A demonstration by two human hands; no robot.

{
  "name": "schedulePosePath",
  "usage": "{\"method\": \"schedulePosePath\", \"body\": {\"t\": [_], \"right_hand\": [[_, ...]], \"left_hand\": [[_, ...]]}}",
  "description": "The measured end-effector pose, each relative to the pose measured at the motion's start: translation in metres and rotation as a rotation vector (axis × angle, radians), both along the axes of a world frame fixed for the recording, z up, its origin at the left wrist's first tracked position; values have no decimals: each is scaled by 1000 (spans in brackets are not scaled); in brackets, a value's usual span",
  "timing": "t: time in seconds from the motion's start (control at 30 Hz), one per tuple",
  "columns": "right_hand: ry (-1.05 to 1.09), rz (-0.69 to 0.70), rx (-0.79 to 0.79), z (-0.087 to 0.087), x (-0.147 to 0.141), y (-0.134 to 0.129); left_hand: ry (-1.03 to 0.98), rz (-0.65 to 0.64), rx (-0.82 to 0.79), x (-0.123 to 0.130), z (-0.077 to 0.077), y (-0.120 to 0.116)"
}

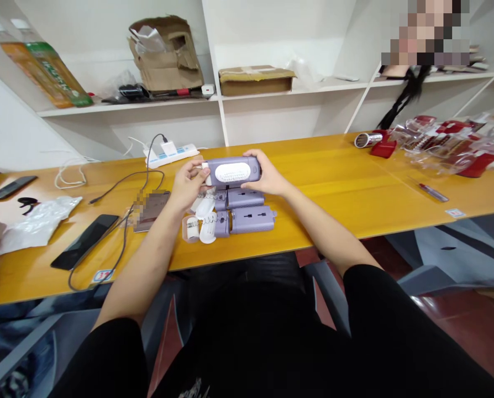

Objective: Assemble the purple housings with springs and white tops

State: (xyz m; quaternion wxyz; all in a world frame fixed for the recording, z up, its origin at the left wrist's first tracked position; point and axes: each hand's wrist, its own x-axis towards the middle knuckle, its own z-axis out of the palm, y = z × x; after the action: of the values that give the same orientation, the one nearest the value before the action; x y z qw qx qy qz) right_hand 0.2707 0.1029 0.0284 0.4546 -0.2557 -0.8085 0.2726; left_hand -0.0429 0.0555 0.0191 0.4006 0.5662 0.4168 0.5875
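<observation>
A purple device with a white oval panel lies level between my two hands, just above the table. My left hand grips its white left end between thumb and fingers. Around its right end are the fingers and thumb of my right hand. Just below, on the wooden table, rest two more purple cases with dark marks on them. Beside these cases, on their left, are smaller purple pieces and white parts with coiled wires.
A power strip, cables and a black phone are on the left. Red and clear plastic items crowd the far right, near a pen. Shelves stand behind the table. Another person's arm shows at the left edge.
</observation>
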Motion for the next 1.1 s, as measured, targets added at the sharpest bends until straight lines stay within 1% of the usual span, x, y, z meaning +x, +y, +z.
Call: {"method": "schedulePosePath", "body": {"t": [0.1,0.2,0.27,0.33,0.4,0.5,0.6,0.67,0.77,0.97,1.1], "right_hand": [[-48,59,-30,5,9,1],[-98,103,-81,14,21,2],[-97,90,-63,24,25,3],[-99,79,-1,36,22,6],[-145,112,64,50,12,9],[-273,228,124,69,-14,14],[-401,344,196,80,-40,16],[-464,379,253,82,-51,16],[-519,383,305,81,-57,15],[-515,346,308,80,-55,17],[-534,319,310,79,-59,19]], "left_hand": [[-36,-12,-35,0,0,-2],[-58,-19,-53,0,1,-4],[-56,-27,-51,0,1,-4],[-54,-33,-45,1,2,-5],[-51,-36,-39,3,3,-5],[-28,-33,-19,8,5,-7],[-17,-39,-2,12,7,-10],[-20,-55,-1,13,8,-10],[-27,-75,-5,15,8,-8],[-58,-83,-57,18,4,-1],[-29,-82,-75,20,5,0]]}}
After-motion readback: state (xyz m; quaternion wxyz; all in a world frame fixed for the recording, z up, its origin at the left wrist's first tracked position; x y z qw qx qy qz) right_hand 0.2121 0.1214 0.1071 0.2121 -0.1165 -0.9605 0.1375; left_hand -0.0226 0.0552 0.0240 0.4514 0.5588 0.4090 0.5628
